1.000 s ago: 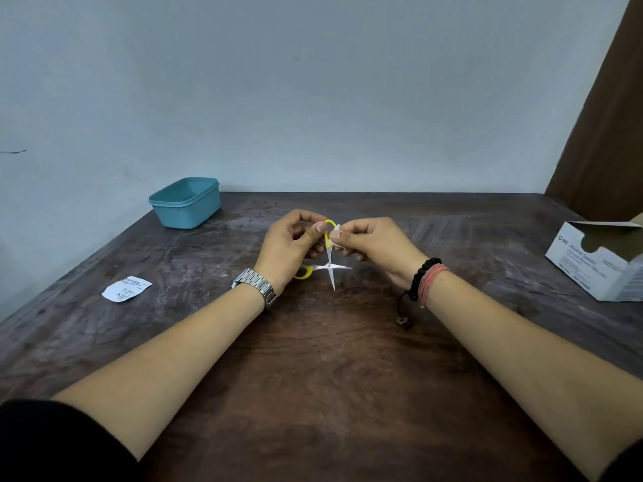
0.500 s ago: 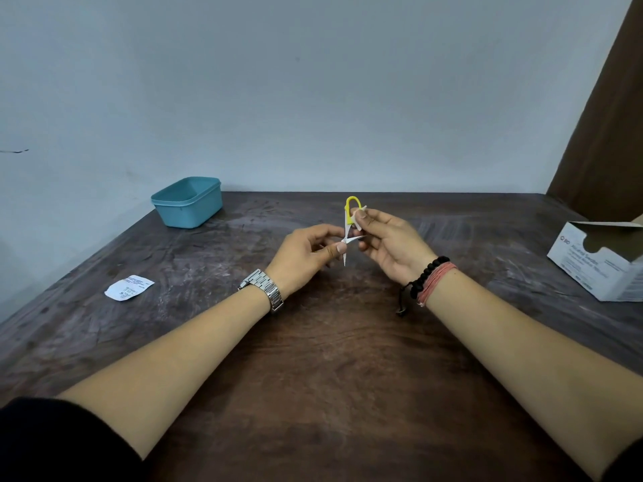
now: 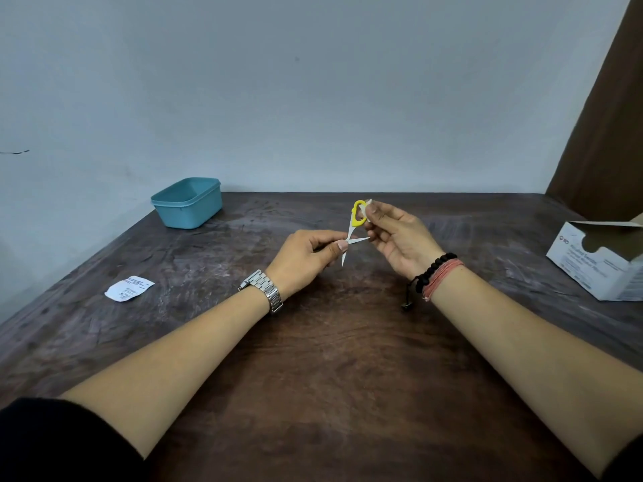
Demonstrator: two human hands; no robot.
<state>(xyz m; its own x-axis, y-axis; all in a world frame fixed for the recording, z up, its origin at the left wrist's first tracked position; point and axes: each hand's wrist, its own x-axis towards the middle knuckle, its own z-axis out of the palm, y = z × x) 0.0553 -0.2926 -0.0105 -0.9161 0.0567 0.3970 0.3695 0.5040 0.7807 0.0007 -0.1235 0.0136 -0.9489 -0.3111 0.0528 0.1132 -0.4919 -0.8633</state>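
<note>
Raised, one scissors (image 3: 351,230): left hand (image 3: 302,256) pinches a blade, right hand (image 3: 400,238) pinches the handle.

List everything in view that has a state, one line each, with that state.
scissors: blades open and crossed, held above the table.
left hand: pinches the scissors at the blades.
right hand: pinches the yellow handle loop, with a white pad at the fingertips.
teal tub: upright, no lid on.
white box: top open.
paper packet: lying flat; whether it is torn open cannot be told.
</note>
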